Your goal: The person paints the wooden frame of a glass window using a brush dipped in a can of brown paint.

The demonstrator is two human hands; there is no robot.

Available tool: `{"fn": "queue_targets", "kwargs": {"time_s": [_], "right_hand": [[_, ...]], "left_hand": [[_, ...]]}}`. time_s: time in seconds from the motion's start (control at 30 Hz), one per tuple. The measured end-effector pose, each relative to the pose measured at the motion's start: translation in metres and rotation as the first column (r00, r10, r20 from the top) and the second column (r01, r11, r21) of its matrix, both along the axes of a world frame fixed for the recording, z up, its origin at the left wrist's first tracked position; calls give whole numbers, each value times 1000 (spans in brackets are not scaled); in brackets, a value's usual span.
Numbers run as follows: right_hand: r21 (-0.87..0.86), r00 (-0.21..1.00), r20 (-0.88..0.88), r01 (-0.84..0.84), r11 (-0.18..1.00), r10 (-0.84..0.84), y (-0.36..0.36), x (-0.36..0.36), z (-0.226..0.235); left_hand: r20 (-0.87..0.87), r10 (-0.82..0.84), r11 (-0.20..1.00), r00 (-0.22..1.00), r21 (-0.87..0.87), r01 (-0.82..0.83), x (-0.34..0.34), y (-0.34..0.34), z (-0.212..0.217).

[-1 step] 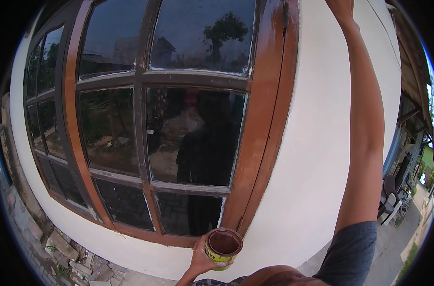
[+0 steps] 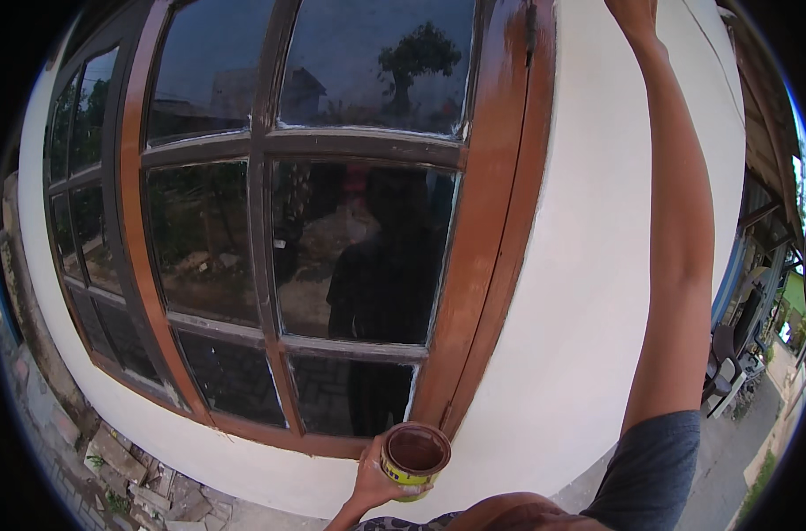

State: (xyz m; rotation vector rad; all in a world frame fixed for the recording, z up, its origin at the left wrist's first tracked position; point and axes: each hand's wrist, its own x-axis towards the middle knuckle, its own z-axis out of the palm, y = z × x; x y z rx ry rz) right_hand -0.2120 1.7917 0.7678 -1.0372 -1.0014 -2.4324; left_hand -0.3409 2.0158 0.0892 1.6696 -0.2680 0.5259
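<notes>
Low in front of me, my left hand (image 2: 375, 482) is wrapped round a paint can (image 2: 409, 486) with a yellow-green label. Its open top shows reddish-brown paint (image 2: 416, 450) inside and smeared on the rim. High on the right, my right arm stretches up along the wall. Only the wrist and base of my right hand (image 2: 635, 19) show; the fingers are cut off by the upper edge, so what they hold is hidden. Nearest both hands is a wooden window frame (image 2: 484, 221), glossy reddish-brown on its outer posts, with dull dark brown crossbars (image 2: 367, 147) between the panes.
A white wall (image 2: 589, 265) surrounds the window. Dark glass panes (image 2: 358, 257) reflect a tree and a figure. Broken slabs and rubble (image 2: 128, 473) lie at the wall's foot on the left. To the far right, a dark chair (image 2: 723, 363) stands beside a paved path.
</notes>
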Motion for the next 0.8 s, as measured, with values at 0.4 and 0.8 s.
{"fn": "queue_targets", "kwargs": {"time_s": [0.4,0.8], "right_hand": [[-12,998,-57,2,1000,-3,-4,4,-39],[-43,992,-129,12,999,-17,-4,-10,-76]], "left_hand": [[5,31,996,1000,88,-31,-6,4,1],[-32,9,995,999,97,-6,-13,2,3]]}}
